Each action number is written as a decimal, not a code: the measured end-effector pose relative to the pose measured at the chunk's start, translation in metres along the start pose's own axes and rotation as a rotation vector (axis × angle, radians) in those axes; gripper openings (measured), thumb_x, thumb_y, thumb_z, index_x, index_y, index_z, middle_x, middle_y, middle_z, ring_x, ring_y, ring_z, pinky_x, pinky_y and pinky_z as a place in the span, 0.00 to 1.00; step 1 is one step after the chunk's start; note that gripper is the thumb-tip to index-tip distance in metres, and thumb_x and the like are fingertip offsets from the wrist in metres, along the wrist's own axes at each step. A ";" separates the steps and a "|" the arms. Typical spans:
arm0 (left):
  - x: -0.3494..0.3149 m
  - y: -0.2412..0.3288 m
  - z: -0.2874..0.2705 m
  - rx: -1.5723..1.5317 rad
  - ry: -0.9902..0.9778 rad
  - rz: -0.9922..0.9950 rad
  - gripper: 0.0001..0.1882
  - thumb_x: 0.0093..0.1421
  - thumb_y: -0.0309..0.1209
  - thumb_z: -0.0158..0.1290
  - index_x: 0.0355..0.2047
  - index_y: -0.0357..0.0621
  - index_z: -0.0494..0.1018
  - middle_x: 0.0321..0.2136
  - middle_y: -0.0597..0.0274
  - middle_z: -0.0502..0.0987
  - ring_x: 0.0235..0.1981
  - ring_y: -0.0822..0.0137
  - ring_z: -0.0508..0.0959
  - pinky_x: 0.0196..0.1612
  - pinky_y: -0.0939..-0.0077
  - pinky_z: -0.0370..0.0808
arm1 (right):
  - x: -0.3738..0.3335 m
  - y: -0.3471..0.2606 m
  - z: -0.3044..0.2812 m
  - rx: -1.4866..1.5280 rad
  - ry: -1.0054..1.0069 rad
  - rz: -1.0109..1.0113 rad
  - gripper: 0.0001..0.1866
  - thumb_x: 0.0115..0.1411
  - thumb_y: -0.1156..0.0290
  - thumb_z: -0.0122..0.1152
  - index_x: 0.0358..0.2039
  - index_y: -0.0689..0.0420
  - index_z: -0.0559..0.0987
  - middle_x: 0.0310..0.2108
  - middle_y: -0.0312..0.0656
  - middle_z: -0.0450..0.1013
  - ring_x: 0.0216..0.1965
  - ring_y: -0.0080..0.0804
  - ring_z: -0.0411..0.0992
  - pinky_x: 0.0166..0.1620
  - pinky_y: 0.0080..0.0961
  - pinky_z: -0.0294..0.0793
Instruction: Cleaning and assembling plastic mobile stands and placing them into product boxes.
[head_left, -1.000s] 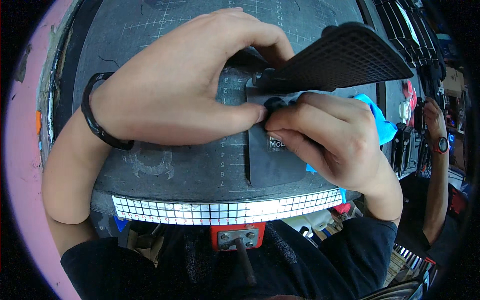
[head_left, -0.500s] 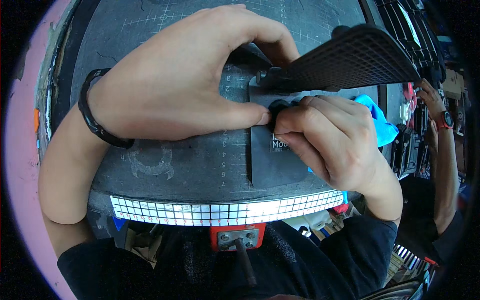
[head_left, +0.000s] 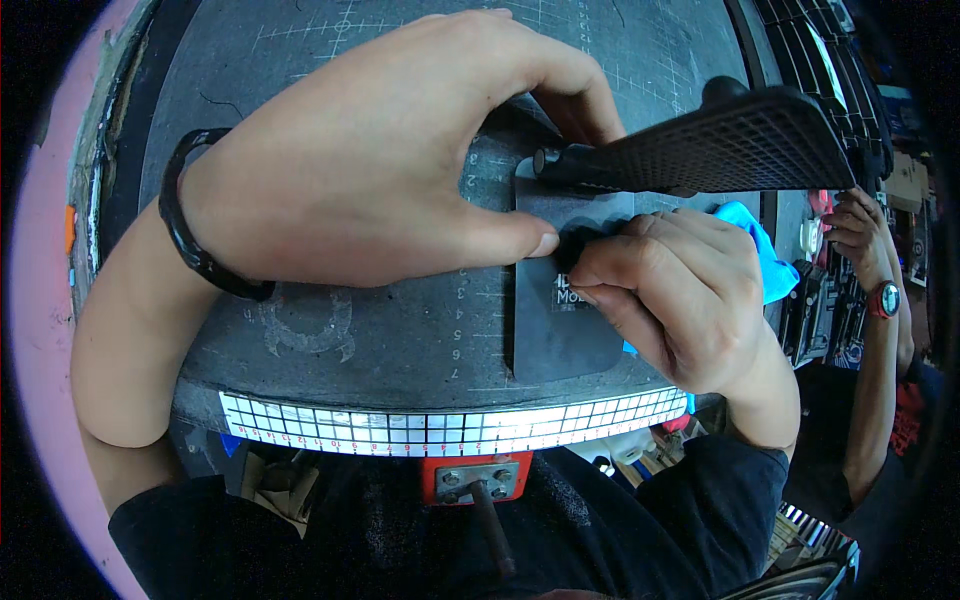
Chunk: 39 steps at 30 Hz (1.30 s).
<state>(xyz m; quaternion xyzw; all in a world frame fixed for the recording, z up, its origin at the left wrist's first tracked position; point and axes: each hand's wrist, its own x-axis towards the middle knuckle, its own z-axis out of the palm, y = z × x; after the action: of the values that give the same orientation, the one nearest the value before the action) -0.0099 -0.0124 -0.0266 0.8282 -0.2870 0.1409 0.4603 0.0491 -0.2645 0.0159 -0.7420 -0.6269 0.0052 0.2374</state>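
A dark grey flat plate (head_left: pixel 568 350) with pale lettering lies on the mat near the middle. A black panel with a grid texture (head_left: pixel 715 145) stands tilted at its far end, a short round rod end showing at the panel's left. My left hand (head_left: pixel 380 160) arches over from the left, thumb tip pressing at the plate's left edge, fingers curled behind the panel and partly hidden. From the right, my right hand (head_left: pixel 680 290) is closed in a pinch on a small black piece (head_left: pixel 572 243) just beside that thumb. Its shape is mostly covered.
Under everything is a dark work mat (head_left: pixel 400 340) with printed lines, edged in front by a white grid ruler (head_left: pixel 450 435). A blue cloth (head_left: pixel 765 255) lies right of my right hand. Another person's hand (head_left: pixel 865 240), with a watch, is at the far right beside a wire rack (head_left: pixel 835 60).
The plate, panel and both hands appear slightly further right and lower in view. My right hand keeps its pinch. The other person's hand has come lower.
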 end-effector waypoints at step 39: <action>0.044 0.040 -0.034 -0.041 -0.282 -0.526 0.43 0.49 0.33 0.79 0.62 0.34 0.72 0.56 0.50 0.80 0.59 0.55 0.79 0.64 0.63 0.74 | -0.008 -0.001 -0.007 -0.063 -0.048 -0.020 0.10 0.53 0.68 0.69 0.34 0.59 0.82 0.25 0.37 0.73 0.20 0.29 0.72 0.23 0.28 0.66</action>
<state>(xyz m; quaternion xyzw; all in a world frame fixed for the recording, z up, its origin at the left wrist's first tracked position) 0.0018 -0.0152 0.0414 0.8760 -0.1263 -0.1056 0.4533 0.0486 -0.2747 0.0205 -0.7424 -0.6398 0.0006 0.1988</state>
